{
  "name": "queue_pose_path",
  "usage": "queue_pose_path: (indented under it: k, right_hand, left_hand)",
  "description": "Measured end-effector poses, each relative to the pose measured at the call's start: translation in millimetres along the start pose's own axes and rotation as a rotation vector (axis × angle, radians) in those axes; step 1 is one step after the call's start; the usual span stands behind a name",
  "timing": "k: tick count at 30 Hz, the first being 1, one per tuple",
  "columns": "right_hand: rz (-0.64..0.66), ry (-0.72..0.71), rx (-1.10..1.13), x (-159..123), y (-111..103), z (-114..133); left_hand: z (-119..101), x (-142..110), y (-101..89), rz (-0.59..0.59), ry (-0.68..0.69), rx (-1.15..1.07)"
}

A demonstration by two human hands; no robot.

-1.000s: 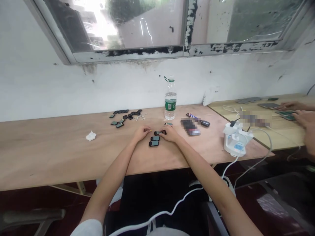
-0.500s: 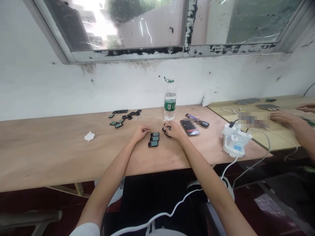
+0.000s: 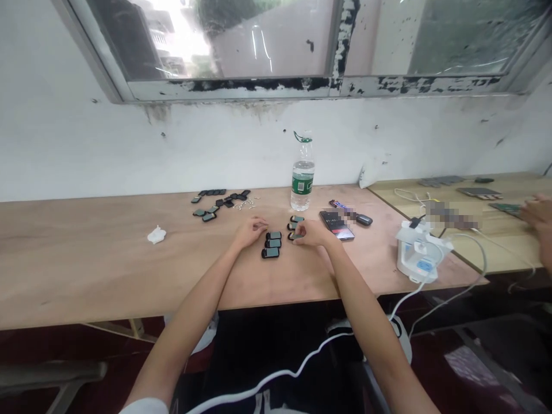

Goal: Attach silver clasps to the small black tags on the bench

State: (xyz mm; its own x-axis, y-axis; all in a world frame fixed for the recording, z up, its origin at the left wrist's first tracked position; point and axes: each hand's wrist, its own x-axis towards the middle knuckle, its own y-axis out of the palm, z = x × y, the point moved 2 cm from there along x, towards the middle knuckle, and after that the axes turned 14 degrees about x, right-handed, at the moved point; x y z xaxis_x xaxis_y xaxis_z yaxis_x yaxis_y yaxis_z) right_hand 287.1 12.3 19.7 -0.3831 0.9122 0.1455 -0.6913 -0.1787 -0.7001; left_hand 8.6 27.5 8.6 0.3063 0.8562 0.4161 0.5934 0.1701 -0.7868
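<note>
Small black devices with grey screens lie on the wooden table in two short columns. The left column has three of them, one being the front device (image 3: 271,253). In the right column, the back device (image 3: 297,219) and middle device (image 3: 293,226) lie uncovered. My right hand (image 3: 314,232) pinches the end of the front device in that column (image 3: 292,236), partly hiding it. My left hand (image 3: 250,232) rests on the table just left of the left column, fingertips drawn together; whatever they hold, if anything, is too small to make out.
Behind my left hand lie more black devices (image 3: 209,217) and small white pieces (image 3: 244,204). A water bottle (image 3: 302,187), phone (image 3: 337,225), snack bar (image 3: 340,206) and white power strip (image 3: 417,259) stand around. White tissue (image 3: 156,234) lies left; a co-worker's hand (image 3: 537,215) is far right.
My right hand has shifted from the back of the right column to its front device, uncovering the others. My left hand stays nearly in place. The co-worker's hand has moved right.
</note>
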Motion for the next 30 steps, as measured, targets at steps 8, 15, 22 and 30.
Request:
queue_pose_path:
  k: [8, 15, 22, 30]
  right_hand:
    - [-0.06, -0.203, 0.136, -3.2, 0.2, 15.9]
    - [-0.073, -0.362, 0.343, -2.1, 8.3, 18.4]
    - [-0.098, -0.369, 0.419, 1.1, 14.8, 9.8]
    - [-0.132, -0.373, 0.42, 4.1, 19.0, 7.1]
  left_hand:
    - [-35.1, -2.8, 11.1, 0.102, 0.2, -0.074]
    - [-40.5, -5.0, 13.1, 0.119, 0.154, -0.178]
    - [-38.9, -6.3, 4.7, 0.133, 0.136, -0.179]
    - [-31.8, -1.7, 10.0, 0.082, 0.209, -0.108]
